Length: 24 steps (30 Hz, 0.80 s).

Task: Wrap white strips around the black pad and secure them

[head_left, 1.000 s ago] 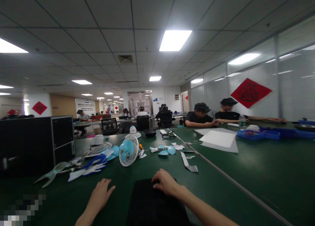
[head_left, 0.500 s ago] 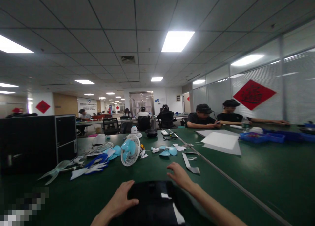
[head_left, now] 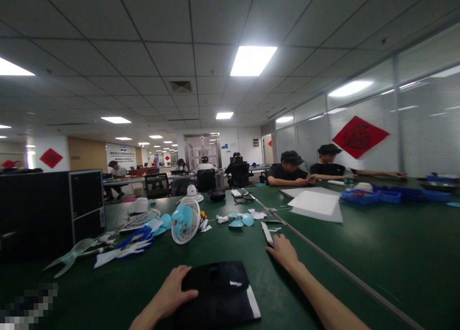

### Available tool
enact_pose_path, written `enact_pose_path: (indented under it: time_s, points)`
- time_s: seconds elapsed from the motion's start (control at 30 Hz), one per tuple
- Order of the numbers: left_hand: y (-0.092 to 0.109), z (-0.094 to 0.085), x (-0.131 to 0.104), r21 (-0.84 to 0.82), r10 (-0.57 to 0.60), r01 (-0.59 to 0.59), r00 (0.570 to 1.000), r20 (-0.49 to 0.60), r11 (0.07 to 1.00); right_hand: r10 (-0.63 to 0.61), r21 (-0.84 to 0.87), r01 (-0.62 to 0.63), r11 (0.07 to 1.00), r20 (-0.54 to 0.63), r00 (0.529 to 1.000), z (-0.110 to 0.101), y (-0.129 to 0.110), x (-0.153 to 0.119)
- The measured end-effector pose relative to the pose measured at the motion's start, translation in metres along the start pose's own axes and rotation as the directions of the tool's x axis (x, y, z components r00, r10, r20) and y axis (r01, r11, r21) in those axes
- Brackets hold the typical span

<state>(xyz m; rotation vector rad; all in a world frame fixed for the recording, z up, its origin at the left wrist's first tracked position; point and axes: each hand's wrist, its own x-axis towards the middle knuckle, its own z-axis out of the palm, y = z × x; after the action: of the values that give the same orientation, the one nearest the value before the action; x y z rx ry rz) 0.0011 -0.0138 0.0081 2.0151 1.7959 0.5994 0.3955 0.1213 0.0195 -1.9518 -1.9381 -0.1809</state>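
Observation:
A flat black panel [head_left: 215, 291], shiny with a pale strip along its right edge, lies on the green table just in front of me. My left hand [head_left: 176, 289] grips its left side, thumb on top and fingers by the far corner. Farther out, my right hand [head_left: 283, 254] is on a bent silver-white strip [head_left: 267, 233], with fingers closing round its near end. The hand hides that end of the strip. Left of it lie light-blue fan blades [head_left: 241, 219] and a small white fan [head_left: 186, 220] with a blue centre.
White-and-blue gloves [head_left: 125, 251], clear blades [head_left: 70, 258] and a black computer case [head_left: 86, 205] stand or lie at left. A metal seam [head_left: 323, 260] crosses the table. White sheets [head_left: 316, 205] and blue trays [head_left: 359, 196] lie at right, near two seated people.
My right hand has moved right and away from the black panel, onto the bent strip. My left hand stays at the panel, which now lies flatter. The view has shifted slightly right.

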Motion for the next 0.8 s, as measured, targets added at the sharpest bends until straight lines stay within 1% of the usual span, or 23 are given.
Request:
enact_pose_path:
  time_s: [0.1,0.37,0.5,0.67,0.73,0.8]
  points:
    - [-0.003,0.0,0.003,-0.002,-0.025,0.024,1.0,-0.007,1.0,0.008,-0.012,-0.008,1.0,0.01,1.0,0.002,0.002,0.003]
    - [-0.013,0.004,0.013,0.0,-0.01,0.01,0.999,-0.046,1.0,-0.013,0.012,0.013,1.0,0.005,1.0,0.0,0.003,0.007]
    - [-0.018,0.006,0.016,0.017,0.007,-0.006,0.999,-0.052,1.0,0.022,0.049,-0.022,0.999,-0.016,1.0,-0.004,0.011,0.01]
    - [-0.016,0.005,0.016,0.017,0.0,0.001,0.999,-0.035,1.0,0.104,0.105,-0.092,0.99,-0.111,0.988,-0.021,0.031,0.015]
    - [-0.014,0.003,0.015,0.018,-0.004,0.005,1.0,-0.023,1.0,0.115,0.121,-0.096,0.988,-0.162,0.98,-0.03,0.036,0.015]
    - [-0.012,0.002,0.014,0.021,-0.007,0.008,1.0,-0.02,1.0,0.112,0.152,-0.079,0.985,-0.219,0.969,-0.039,0.036,0.012]
